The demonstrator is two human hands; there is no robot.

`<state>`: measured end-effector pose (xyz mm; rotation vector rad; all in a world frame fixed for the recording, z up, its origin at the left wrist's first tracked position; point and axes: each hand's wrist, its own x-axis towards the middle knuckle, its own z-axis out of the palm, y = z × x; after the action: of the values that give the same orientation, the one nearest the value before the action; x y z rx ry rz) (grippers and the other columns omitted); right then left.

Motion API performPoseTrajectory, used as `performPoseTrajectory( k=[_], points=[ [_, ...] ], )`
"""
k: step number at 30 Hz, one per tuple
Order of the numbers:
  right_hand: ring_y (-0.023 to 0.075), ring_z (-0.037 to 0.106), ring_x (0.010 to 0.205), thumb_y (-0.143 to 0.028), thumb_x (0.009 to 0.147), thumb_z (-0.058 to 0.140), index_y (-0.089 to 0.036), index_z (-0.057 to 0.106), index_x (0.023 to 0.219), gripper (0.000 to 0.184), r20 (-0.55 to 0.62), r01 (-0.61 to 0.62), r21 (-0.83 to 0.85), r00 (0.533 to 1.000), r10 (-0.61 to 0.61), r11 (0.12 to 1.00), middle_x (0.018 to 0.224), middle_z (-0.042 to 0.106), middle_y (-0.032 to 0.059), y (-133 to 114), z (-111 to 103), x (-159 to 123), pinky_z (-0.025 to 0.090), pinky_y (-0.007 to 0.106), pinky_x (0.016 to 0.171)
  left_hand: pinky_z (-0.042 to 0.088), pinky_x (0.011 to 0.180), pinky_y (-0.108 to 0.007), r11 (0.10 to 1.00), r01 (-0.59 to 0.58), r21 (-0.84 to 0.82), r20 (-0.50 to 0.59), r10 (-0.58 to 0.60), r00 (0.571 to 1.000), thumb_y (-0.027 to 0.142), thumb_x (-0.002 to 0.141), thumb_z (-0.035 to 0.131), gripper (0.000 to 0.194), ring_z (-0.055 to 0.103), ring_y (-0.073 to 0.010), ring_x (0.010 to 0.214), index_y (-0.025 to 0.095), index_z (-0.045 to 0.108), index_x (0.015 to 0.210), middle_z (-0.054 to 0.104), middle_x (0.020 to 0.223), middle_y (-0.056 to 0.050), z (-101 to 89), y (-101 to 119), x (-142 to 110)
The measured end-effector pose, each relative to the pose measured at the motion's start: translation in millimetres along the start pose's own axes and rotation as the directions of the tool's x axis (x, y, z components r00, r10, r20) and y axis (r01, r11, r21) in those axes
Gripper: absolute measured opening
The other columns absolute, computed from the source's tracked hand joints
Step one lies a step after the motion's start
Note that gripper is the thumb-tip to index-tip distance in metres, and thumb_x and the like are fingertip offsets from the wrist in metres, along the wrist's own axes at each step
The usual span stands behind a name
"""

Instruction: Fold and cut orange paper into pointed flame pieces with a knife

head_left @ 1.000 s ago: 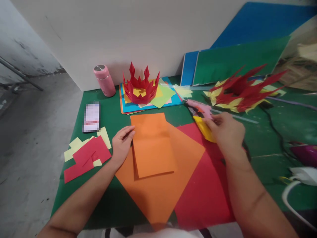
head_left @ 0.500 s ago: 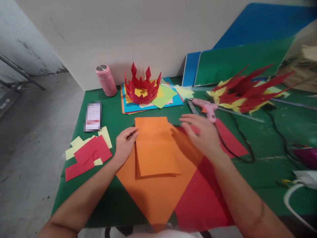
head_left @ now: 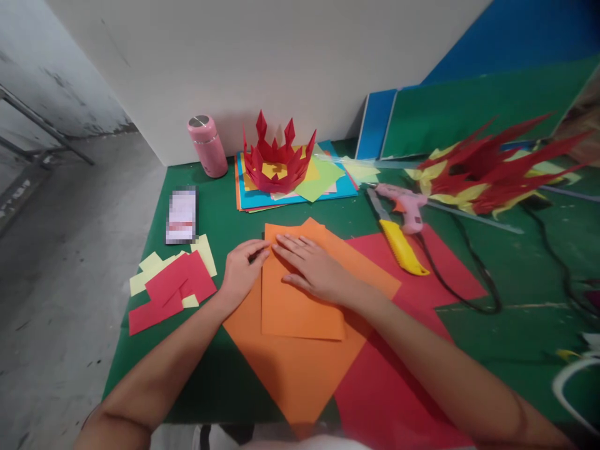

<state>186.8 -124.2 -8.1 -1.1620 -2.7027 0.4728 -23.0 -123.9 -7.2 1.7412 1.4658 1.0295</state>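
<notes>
A folded piece of orange paper (head_left: 300, 319) lies on a larger orange sheet (head_left: 290, 369) turned cornerwise towards me. My left hand (head_left: 241, 269) pinches the folded paper's upper left edge between thumb and fingers. Across its upper part rests my right hand (head_left: 314, 269), palm down, with fingers stretched out and their tips close to the left fingertips. Red paper (head_left: 384, 387) extends from under the orange sheet to the right. A yellow-handled utility knife (head_left: 403, 247) lies on the red paper behind my right hand, beside a pink glue gun (head_left: 405, 203).
Red and yellow paper scraps (head_left: 178, 284) and a phone (head_left: 182, 215) lie left. A pink bottle (head_left: 209, 147) stands at the back, near a red paper crown (head_left: 279, 169) on stacked coloured paper (head_left: 337, 195). A red and yellow paper piece (head_left: 487, 172) and a black cord (head_left: 487, 309) are right.
My right hand has moved left and down onto the folded orange paper, uncovering the utility knife's yellow handle. My left hand stays at the paper's left edge. The view has shifted slightly.
</notes>
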Motion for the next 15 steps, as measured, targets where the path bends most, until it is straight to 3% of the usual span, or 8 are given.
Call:
performPoseTrajectory(
  k=[15],
  points=[
    [0.029, 0.024, 0.153, -0.054, 0.103, 0.036, -0.022, 0.032, 0.159, 0.065, 0.014, 0.035, 0.033, 0.999, -0.036, 0.999, 0.164, 0.03, 0.0104, 7, -2, 9, 0.028, 0.056, 0.122, 0.058, 0.098, -0.044, 0.962, -0.174, 0.208, 0.003, 0.177, 0.984, 0.017, 0.091, 0.063, 0.017, 0.07, -0.0237, 0.109, 0.019, 0.076, 0.102, 0.073, 0.119, -0.01, -0.7, -18, 5]
  ],
)
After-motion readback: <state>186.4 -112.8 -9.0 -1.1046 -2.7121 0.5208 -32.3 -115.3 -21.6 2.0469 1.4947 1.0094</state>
